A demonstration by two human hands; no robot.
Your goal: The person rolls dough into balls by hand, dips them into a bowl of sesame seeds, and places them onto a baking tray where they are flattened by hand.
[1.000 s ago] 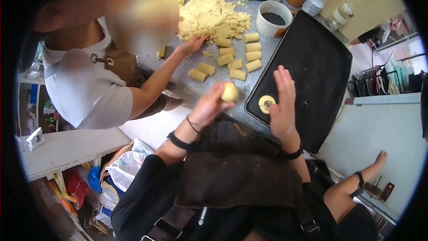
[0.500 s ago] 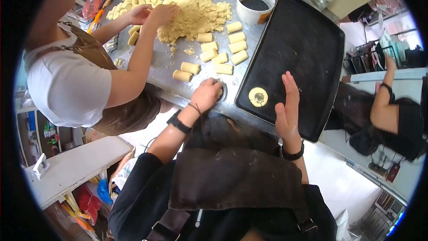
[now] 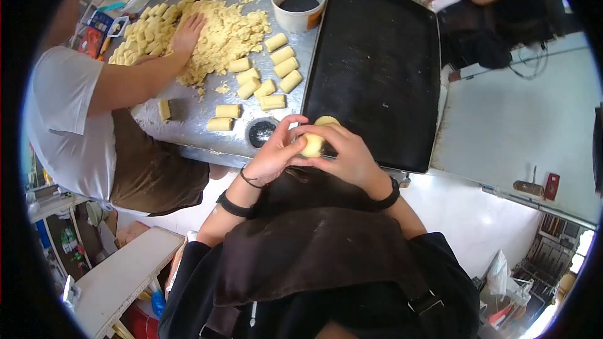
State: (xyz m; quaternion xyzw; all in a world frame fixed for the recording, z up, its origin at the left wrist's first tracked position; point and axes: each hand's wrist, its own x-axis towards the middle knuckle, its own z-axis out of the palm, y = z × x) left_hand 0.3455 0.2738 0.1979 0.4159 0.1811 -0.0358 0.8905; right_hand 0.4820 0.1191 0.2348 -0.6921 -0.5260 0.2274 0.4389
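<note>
My left hand (image 3: pixel 275 156) and my right hand (image 3: pixel 353 158) meet over the tray's near left corner. Between their fingers is a pale yellow dough piece (image 3: pixel 312 145) with dark specks on its right side. Just behind the fingers, a flat dough round (image 3: pixel 326 120) lies on the black baking tray (image 3: pixel 377 69), partly hidden. To the left of my left hand, a small round mold (image 3: pixel 260 132) with dark specks inside rests on the metal table. Several cut dough cylinders (image 3: pixel 273 102) lie beyond it.
A white tub of black seeds (image 3: pixel 298 7) stands behind the cylinders. At the left, a co-worker's hand (image 3: pixel 188 32) rests on a large crumbly dough heap (image 3: pixel 229 31). Another person (image 3: pixel 502 6) is at the upper right. A white shelf (image 3: pixel 125 276) stands at the lower left.
My left hand has left the mold and come up with the dough piece. My right hand has moved in from over the tray to hold it too. The view has shifted.
</note>
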